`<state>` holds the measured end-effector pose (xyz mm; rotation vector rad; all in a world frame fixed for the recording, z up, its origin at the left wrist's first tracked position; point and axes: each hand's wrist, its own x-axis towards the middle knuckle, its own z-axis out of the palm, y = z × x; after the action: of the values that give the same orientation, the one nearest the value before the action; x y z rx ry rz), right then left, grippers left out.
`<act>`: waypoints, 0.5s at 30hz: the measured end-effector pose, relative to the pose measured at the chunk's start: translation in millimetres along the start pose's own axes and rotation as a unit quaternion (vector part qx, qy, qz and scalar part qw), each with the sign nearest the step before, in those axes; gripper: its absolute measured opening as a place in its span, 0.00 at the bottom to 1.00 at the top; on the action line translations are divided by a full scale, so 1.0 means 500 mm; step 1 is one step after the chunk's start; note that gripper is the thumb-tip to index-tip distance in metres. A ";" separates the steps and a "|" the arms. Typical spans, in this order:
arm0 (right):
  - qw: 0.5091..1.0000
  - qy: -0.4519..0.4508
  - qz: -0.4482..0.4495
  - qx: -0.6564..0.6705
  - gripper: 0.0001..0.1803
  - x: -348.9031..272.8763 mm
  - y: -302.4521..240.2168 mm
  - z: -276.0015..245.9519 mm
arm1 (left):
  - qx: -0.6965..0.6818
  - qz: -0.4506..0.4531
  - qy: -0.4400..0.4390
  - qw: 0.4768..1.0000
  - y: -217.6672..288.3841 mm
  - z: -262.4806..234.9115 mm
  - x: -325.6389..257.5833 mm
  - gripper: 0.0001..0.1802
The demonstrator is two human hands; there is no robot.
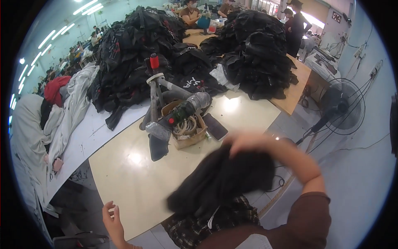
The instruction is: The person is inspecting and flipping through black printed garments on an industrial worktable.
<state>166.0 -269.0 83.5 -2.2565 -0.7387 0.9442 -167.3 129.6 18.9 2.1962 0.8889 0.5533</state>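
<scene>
A black garment (226,178) is bunched up and smeared by motion over the near right edge of the cream table (124,182). At its upper end my right hand (244,143) grips the cloth, the fingers blurred and bent down into it. Over the table's near left edge is my left hand (111,218), open, thumb and fingers apart and nothing in them. Below the garment, dark plaid cloth (195,228) covers my lap.
A cardboard box (190,141) of rings and a dark phone (216,126) lie mid-table, beside grey pipes holding a red thread spool (154,61). Large piles of black garments (132,54) stand behind. To the right is a standing fan (342,106); several people work farther back.
</scene>
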 end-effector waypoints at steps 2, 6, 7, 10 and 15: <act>0.956 0.275 -0.024 -0.099 0.30 -0.057 0.016 -0.289 | 0.000 -0.011 -0.015 1.000 0.010 0.008 -0.007 0.14; 0.659 0.689 -0.298 -0.037 0.13 -0.242 0.035 -0.650 | -0.040 -0.015 -0.054 0.998 0.029 0.038 0.000 0.14; 0.512 0.748 -0.281 -0.316 0.13 -0.308 0.079 -0.736 | -0.056 -0.007 -0.065 0.996 0.032 0.069 0.014 0.14; 0.665 0.679 -0.288 0.115 0.16 -0.188 -0.037 -0.514 | -0.055 -0.019 -0.041 0.997 0.045 0.054 -0.012 0.13; 0.819 0.527 -0.193 0.117 0.10 -0.133 0.037 -0.297 | -0.061 -0.027 -0.114 0.991 0.006 0.118 0.032 0.13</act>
<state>243.7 -369.7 186.4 -1.8732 -0.4640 -0.4249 -119.8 113.6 -16.3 2.0696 0.7701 0.3144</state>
